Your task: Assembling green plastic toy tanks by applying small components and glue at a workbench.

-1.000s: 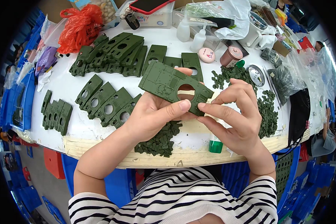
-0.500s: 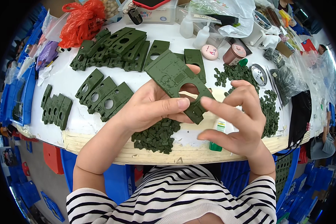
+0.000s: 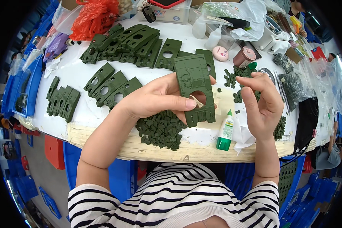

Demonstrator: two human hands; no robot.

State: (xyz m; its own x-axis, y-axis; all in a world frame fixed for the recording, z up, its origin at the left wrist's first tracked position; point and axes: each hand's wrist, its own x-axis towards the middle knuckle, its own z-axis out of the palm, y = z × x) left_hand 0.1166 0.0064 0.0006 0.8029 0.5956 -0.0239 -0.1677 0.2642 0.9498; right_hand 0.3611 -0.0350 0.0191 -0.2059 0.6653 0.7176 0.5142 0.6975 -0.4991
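Note:
My left hand (image 3: 155, 98) holds a dark green plastic model tank hull (image 3: 193, 78), its large round hole toward me and the thumb lying beside the hole. Apart from the hull, my right hand (image 3: 265, 108) is raised on the right with fingers bent and spread; I see nothing in it. Just beyond that hand lie small green plastic pieces (image 3: 230, 78). Another heap of such pieces (image 3: 161, 131) is below my left wrist. A glue bottle (image 3: 225, 132) with a green base stands between my hands, next to a white tissue (image 3: 244, 137).
More green hulls lie in a far stack (image 3: 135, 40), a middle row (image 3: 109, 86) and a left group (image 3: 63, 104). A red plastic bag (image 3: 95, 21), two white squeeze bottles (image 3: 214, 37) and a pinkish-brown jar (image 3: 244, 57) stand farther back. A wooden strip (image 3: 102, 142) edges the table.
My left hand has turned the hull more upright. My right hand has moved off the hull to the right and up, uncovering the glue bottle. The whole view has shifted slightly.

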